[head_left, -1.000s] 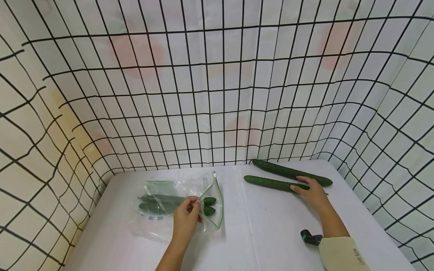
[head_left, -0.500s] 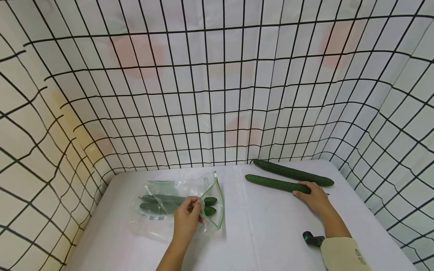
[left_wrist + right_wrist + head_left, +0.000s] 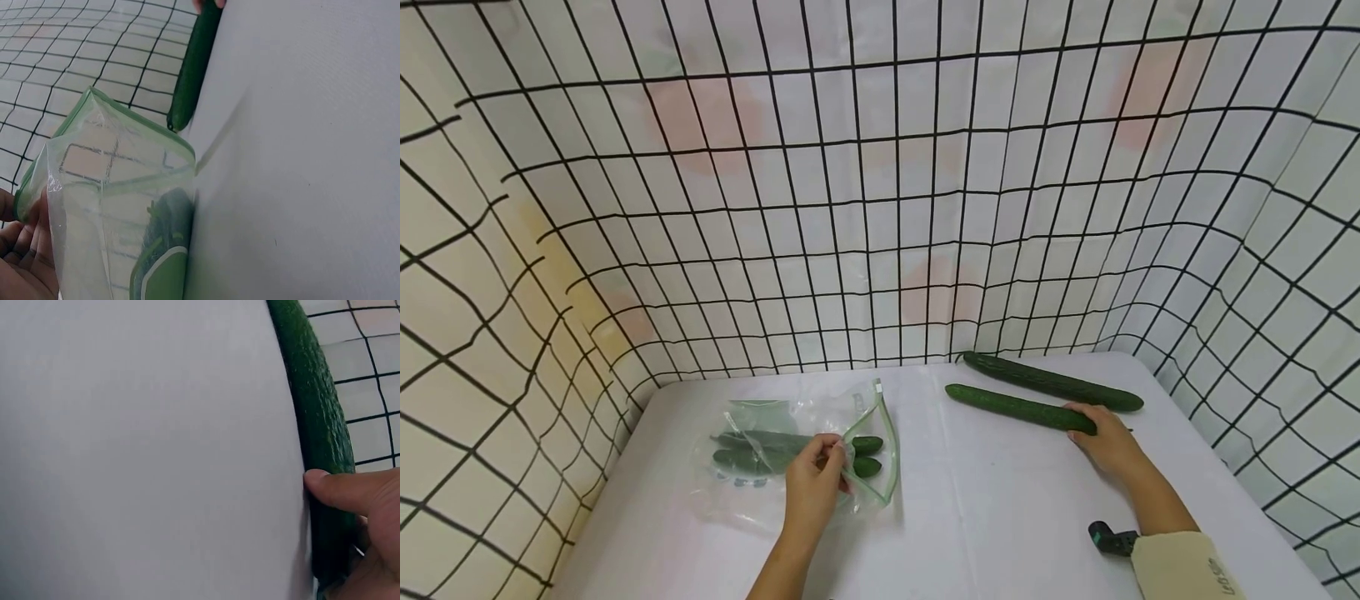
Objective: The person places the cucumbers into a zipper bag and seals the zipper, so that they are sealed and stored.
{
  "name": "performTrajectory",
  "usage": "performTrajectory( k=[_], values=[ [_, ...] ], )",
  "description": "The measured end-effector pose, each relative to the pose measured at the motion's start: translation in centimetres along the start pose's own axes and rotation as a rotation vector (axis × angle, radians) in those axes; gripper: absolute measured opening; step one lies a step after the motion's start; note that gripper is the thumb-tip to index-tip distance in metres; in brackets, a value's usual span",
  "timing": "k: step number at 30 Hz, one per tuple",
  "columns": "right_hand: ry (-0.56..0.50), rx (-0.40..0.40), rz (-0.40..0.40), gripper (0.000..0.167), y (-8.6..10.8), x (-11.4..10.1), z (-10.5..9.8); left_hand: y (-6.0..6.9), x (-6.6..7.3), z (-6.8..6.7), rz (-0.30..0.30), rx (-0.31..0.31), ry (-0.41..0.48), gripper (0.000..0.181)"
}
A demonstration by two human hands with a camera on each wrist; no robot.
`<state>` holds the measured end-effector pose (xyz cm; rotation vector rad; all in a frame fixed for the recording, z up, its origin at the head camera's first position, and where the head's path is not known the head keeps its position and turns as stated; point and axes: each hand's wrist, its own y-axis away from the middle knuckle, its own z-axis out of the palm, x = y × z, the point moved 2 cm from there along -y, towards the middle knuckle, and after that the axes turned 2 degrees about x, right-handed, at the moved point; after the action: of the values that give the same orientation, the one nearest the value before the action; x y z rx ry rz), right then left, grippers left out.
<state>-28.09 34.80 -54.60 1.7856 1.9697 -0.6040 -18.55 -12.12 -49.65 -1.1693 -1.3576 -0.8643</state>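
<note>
In the head view, my left hand (image 3: 812,479) pinches the green-edged mouth of a clear zip bag (image 3: 748,508) lying on the table at left. Two cucumbers (image 3: 868,467) lie side by side in the bag, their right ends showing near its open mouth. At right, my right hand (image 3: 1108,446) grips the right end of a loose cucumber (image 3: 1011,406). The right wrist view shows the thumb (image 3: 331,487) laid across this cucumber (image 3: 319,406); the other fingers are partly hidden. The left wrist view shows the bag's mouth (image 3: 125,169) held apart from the table.
Another loose cucumber (image 3: 1052,381) lies just behind the gripped one, near the back edge. Black wire mesh (image 3: 880,208) over pale cloth walls in the white table (image 3: 970,517) at the back and sides. A small black device (image 3: 1111,539) sits by the right sleeve (image 3: 1183,567).
My right hand has slid a little right and nearer along the front loose cucumber, its fingers closing round the right end. My left hand keeps its pinch on the bag.
</note>
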Motion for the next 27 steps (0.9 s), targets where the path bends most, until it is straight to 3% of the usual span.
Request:
performTrajectory(
  k=[11, 20, 27],
  values=[
    [0.051, 0.014, -0.102, 0.051, 1.5, -0.8, -0.5, 0.1, 0.4, 0.1, 0.014, 0.013, 0.009, 0.012],
    [-0.037, 0.041, -0.097, 0.056, 4.2, -2.5, -0.6, 0.1, 0.4, 0.2, 0.007, 0.003, 0.008, 0.012],
    [-0.091, 0.004, -0.028, 0.059, 5.4, -3.5, -0.7, 0.3, 0.5, 0.1, 0.000, 0.010, 0.029, 0.011]
  ],
)
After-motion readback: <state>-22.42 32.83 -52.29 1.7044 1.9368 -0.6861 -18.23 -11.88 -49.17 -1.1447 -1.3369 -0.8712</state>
